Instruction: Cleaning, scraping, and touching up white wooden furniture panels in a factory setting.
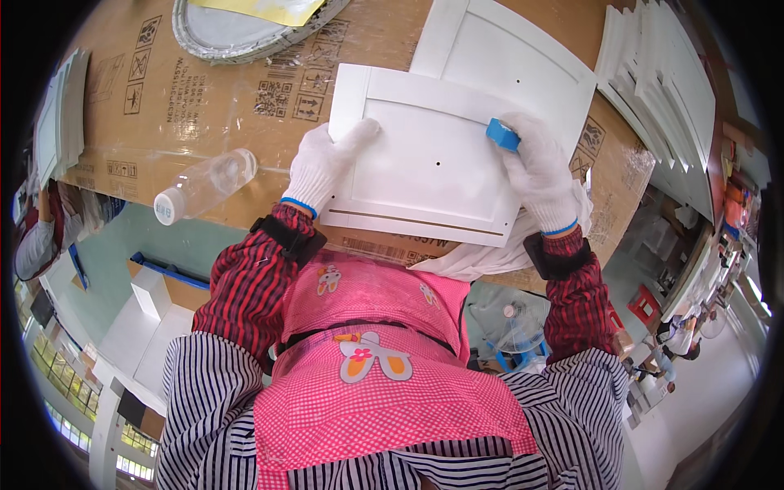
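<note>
A white drawer-front-like panel (pixel 429 155) with a raised frame, small holes and a slot near its close edge lies in front of me. My left hand (pixel 327 162), in a white knit glove, grips its left edge with the thumb on top. My right hand (pixel 535 167), gloved the same way, is closed around a small blue block (pixel 503 135) over the panel's right part. What the block is made of, I cannot tell. Beneath and beyond lies a second white panel (pixel 523 57). A white cloth (pixel 482 260) is bunched under the near right corner.
Printed brown cardboard (pixel 212 90) covers the table. A clear bottle (pixel 208 184) lies on its side at the left. Farther off stands a round tub lid (pixel 245 41) with yellow paper. Stacks of white panels (pixel 665 82) stand at right and far left (pixel 61 122). Other people are in the background.
</note>
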A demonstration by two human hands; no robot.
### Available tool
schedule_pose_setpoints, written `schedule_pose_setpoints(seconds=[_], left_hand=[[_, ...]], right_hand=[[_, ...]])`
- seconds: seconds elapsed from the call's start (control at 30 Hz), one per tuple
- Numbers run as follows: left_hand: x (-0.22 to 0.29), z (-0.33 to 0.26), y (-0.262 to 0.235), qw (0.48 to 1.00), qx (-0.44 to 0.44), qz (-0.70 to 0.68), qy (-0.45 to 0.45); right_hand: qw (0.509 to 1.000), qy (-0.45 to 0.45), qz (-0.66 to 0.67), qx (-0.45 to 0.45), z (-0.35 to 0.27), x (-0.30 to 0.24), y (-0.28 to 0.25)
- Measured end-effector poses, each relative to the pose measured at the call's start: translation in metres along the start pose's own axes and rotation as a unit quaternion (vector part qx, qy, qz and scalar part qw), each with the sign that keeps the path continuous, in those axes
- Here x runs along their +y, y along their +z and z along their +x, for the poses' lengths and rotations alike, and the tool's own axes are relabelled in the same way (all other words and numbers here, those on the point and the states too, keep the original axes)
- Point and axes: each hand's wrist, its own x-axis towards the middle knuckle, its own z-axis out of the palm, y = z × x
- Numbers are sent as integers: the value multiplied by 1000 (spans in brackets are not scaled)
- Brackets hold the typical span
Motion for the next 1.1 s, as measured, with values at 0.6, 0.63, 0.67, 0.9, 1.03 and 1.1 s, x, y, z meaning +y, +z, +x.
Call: schedule_pose_setpoints(seconds=[0.6, 0.63, 0.67, 0.9, 1.03, 1.1], left_hand=[[11, -12, -10, 999, -43, -8, 19], [10, -12, -11, 999, -45, -10, 19], [10, -10, -10, 999, -46, -14, 13], [-2, -1, -3, 999, -26, -6, 29], [-20, 12, -3, 998, -39, -32, 40], [-31, 23, 0, 993, -40, -102, 43]], right_hand=[[999, -32, -29, 10, 34, -39, 37], [999, -32, -31, 8, 23, -27, 24], [999, -9, -43, 8, 12, -14, 11], [994, 87, -53, 33, -14, -5, -15], [991, 102, -59, 60, -15, -7, 3], [984, 118, 76, 113, -10, -23, 30]])
